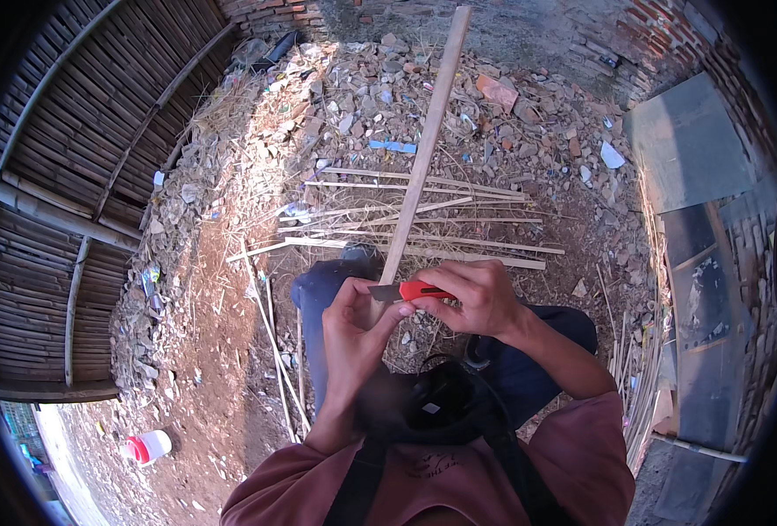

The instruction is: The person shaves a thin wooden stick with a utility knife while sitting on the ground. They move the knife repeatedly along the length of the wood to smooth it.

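My right hand (483, 300) is closed round the red handle of a utility knife (415, 290). Its broad grey blade points left and lies across the near end of a long wooden strip (427, 145). Fingers and thumb of my left hand (353, 317) pinch that end of the strip beside the blade, and both thumbs are close together under the knife. From there the strip slants up and away, slightly to the right. The strip's very end is hidden behind my left fingers and the blade.
Several thin, pale split strips (458, 238) lie crosswise on the ground beyond my knees. Rubble (388, 88) is heaped against the brick wall. A bamboo wall (81, 114) stands left, grey panels (691, 145) lean right, and a red-and-white container (149, 446) lies at lower left.
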{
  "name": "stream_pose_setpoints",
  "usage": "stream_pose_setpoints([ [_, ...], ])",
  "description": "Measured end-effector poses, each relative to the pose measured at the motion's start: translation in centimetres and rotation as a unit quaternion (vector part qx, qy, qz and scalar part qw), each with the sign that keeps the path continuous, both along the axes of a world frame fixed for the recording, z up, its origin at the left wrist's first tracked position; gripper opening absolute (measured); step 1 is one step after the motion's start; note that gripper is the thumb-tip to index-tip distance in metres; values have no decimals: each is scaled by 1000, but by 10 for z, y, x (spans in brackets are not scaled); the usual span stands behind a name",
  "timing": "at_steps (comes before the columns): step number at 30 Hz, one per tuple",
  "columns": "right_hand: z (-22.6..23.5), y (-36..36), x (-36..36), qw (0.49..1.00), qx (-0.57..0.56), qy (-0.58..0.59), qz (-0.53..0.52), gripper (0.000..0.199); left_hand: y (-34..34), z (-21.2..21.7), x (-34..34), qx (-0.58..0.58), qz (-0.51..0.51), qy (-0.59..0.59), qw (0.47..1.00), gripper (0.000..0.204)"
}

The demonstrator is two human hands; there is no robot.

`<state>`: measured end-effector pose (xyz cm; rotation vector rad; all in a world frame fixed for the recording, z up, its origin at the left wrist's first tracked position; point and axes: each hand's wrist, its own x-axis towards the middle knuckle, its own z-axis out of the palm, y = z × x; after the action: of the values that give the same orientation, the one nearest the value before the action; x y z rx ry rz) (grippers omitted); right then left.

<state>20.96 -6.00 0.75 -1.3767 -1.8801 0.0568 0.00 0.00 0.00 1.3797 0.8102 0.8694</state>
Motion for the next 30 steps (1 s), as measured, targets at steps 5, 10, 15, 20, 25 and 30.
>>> stream_pose_setpoints([
  [5, -3, 0, -4, 1000, 15, -2, -20, 27, -1, -1, -1, -9, 12, -15, 1000, 33],
  [10, -3, 2, -2, 1000, 18, 7, -8, 25, 2, 2, -3, 5, -17, 8, 1000, 34],
  [15, -7, 3, -4, 1000, 19, 16, -3, 24, 3, 4, -4, -17, -31, 9, 999, 35],
  [20, -3, 2, -5, 1000, 10, 18, 6, 22, -2, 4, -1, 18, 2, 18, 1000, 33],
  [25, -5, 0, -6, 1000, 27, -2, -15, 23, -3, 4, -1, 9, -6, 46, 999, 32],
  [30, -6, -3, -8, 999, 27, -20, -33, 26, -3, -6, 0, 13, -1, 42, 999, 31],
])
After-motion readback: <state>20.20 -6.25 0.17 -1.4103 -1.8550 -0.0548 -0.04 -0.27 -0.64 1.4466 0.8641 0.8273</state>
